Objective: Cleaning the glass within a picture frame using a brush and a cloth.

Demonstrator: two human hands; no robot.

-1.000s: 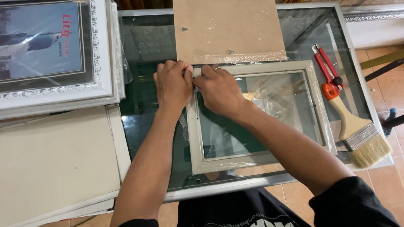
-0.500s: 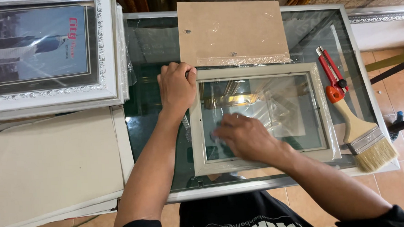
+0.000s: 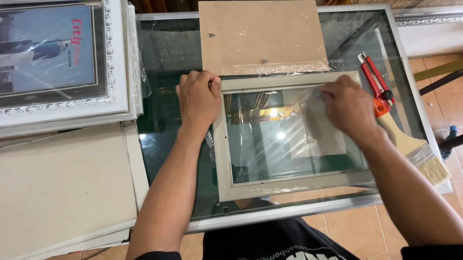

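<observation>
Glass-topped table point(image 3: 396, 58) over a tiled floor, crowded at the left with a framed picture point(image 3: 117, 57) in an ornate white moulding and a stack of pale boards point(image 3: 55, 192).

Centre of the glass: a pale picture frame point(image 3: 219, 146), lying flat, near the front edge, covered by a sheet of clear film point(image 3: 274, 138) that wrinkles and glints. Left hand point(image 3: 198, 97) set on the frame's top left corner, fingers bent and close together, pressing down rather than pinching anything. Right hand point(image 3: 346, 105) palm-down on the film near the top right corner, fingers together and flat – nothing held in it as far as can be seen.

Judged from this: a smoothing step, film being flattened over the frame while the other hand pins it. Calls for even, flat pressure toward the edges and a steady anchor at the corner – wrinkles remain across the middle.

Counted: one pale frame, one sheet of film, one brown backing board point(image 3: 261, 36) just beyond the frame, one red utility knife point(image 3: 374, 83), one paintbrush point(image 3: 417, 149) at the right, one framed picture, two hands.
</observation>
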